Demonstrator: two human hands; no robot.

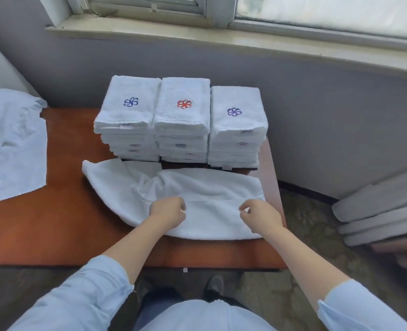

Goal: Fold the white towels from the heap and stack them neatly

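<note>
Towel lies half-folded on the right part of the brown table, just in front of three stacks of folded towels. Over its middle are the left hand and right hand, fingers curled toward thumbs; whether they pinch cloth, I cannot tell. The heap lies at the table's left end.
</note>
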